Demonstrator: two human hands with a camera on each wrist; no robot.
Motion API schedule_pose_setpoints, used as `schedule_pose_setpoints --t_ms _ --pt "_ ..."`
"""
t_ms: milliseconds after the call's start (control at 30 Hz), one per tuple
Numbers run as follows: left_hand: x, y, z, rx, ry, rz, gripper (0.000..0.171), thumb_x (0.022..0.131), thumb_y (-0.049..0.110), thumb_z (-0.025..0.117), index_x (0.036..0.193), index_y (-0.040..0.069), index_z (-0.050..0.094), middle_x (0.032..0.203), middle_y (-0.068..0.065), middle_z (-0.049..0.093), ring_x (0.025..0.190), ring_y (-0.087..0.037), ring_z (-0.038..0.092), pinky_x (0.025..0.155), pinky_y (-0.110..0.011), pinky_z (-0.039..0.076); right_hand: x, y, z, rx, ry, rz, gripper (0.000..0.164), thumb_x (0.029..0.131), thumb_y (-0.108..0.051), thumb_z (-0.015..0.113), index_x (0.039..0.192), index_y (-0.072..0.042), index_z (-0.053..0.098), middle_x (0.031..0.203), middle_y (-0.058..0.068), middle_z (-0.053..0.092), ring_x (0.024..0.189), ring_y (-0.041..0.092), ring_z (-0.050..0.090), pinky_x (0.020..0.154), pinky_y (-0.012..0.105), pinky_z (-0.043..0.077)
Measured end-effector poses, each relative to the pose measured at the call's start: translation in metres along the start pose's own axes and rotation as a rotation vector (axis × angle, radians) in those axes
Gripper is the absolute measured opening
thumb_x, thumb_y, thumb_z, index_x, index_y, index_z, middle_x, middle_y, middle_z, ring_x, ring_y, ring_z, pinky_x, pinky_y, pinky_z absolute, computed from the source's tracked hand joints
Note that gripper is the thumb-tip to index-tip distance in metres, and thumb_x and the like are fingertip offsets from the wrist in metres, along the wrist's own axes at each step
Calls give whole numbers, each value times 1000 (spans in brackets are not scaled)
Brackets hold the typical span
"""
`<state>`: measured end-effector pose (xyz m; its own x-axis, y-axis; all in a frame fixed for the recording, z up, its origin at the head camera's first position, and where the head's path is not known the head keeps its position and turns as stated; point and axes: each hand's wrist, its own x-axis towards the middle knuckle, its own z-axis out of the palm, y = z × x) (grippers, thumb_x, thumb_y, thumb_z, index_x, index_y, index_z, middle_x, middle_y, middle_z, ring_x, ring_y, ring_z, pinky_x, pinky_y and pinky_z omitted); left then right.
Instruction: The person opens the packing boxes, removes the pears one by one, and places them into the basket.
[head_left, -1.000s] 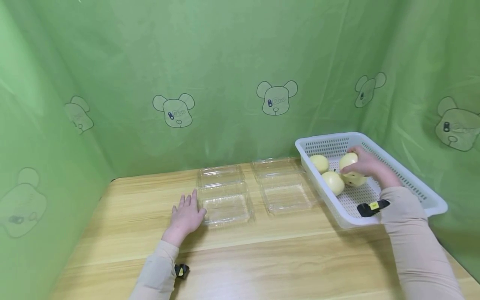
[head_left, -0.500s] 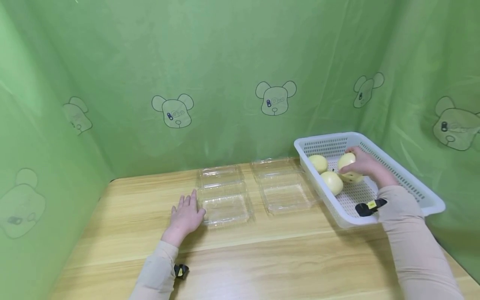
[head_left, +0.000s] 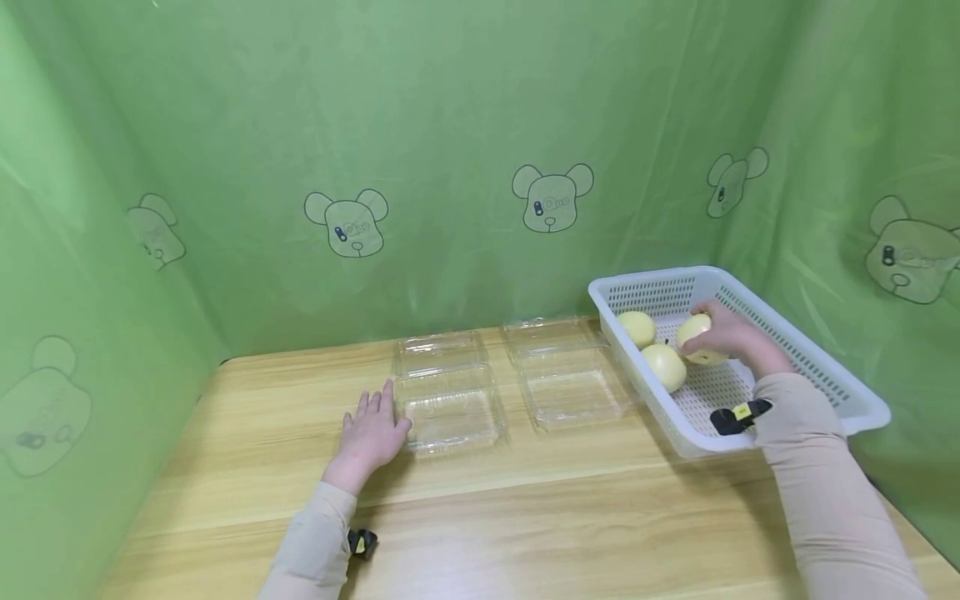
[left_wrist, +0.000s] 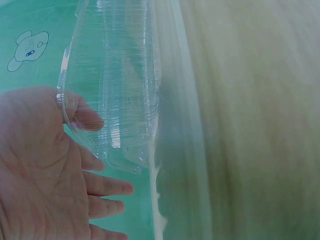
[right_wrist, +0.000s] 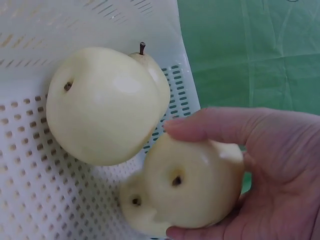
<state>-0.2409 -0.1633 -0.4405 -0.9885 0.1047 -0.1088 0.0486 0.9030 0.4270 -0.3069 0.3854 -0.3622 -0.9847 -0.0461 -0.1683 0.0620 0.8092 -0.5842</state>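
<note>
My right hand (head_left: 726, 333) grips a pale yellow pear (right_wrist: 197, 182) inside the white basket, thumb on one side and fingers on the other. Close behind that pear, partly hidden by it, lies another pear (right_wrist: 135, 205). Two more sit to the left in the basket: a rear pear (head_left: 637, 328) and a front pear (head_left: 664, 368). On the table, my left hand (head_left: 371, 435) lies with spread fingers beside a clear plastic clamshell box (head_left: 450, 417). In the left wrist view its thumb is at the edge of the box (left_wrist: 112, 90), and the other fingers are straight.
The white perforated basket (head_left: 847, 408) stands at the right of the wooden table (head_left: 480, 533). Left of it a second clear clamshell box (head_left: 573, 392) lies with its lid laid back. Green curtains (head_left: 450, 125) with bear-head prints enclose the table at the back and sides.
My right hand has lowered slightly with the pear, which now covers more of the pear beneath and behind it. The left hand has stayed in place.
</note>
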Motion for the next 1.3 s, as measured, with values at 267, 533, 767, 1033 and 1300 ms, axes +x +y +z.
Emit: schedule_pose_setpoints --t_ms 267,533,767,1033,1300 --pt "1 -1 0 1 1 2 75 98 40 41 156 4 10 158 -26 24 149 -45 12 117 -69 11 -1 5 1 40 -87 44 88 81 -17 72 141 14 15 127 38 35 99 36 56 76 37 55" --pt "1 -1 -1 4 -1 4 75 98 40 41 156 4 10 158 -26 24 149 -45 12 116 -70 11 -2 6 1 36 -105 60 90 82 -19 71 142 13 13 129 38 34 102 38 54 74 36 53" --pt "0 0 0 9 -5 3 75 98 40 41 156 4 9 158 -26 24 149 -45 12 116 -70 12 -3 8 0 26 -123 94 95 81 -20 72 143 14 10 132 39 30 110 47 48 79 44 53" --pt "-1 1 -1 7 -10 4 75 98 40 41 156 4 9 158 -26 24 149 -45 12 116 -69 11 -7 9 -1 13 -171 147 99 83 -24 71 143 16 4 137 44 21 121 58 35 87 65 46" --pt "-2 1 -3 7 -10 -2 75 98 40 41 156 4 9 158 -26 24 149 -45 12 117 -69 11 -10 11 2 51 -197 190 99 81 -25 73 141 17 6 133 42 24 120 55 37 90 67 46"
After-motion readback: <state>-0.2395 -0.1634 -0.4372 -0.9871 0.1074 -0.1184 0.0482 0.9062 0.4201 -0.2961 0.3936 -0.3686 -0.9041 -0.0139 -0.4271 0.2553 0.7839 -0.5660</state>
